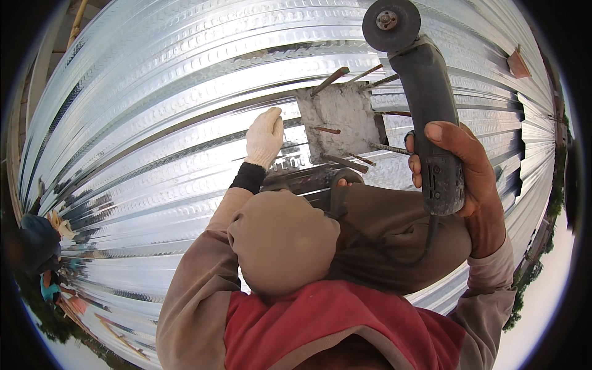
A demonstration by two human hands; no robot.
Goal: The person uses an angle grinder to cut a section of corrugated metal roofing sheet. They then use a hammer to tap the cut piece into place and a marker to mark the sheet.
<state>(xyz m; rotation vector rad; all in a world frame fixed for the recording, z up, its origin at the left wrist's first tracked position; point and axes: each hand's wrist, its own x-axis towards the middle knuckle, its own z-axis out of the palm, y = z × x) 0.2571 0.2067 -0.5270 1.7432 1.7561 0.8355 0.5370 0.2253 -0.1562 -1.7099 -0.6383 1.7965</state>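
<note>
Right of center, the right hand (472, 163) holds a grinder (428, 92), its bare fingers wrapped around the dark body. The disc (391, 26) reaches the top edge of the frame, standing apart from the concrete block (342, 120) at center. Metal rods (330, 80) project from the block's edges and face, several toward the grinder, narrowing the room between. Left of the block, across a small gap, is the gloved left hand (265, 139); its fingers lie close together, though how far they bend cannot be told. Ribbed metal sheeting (154, 68) extends broadly across the upper left.
</note>
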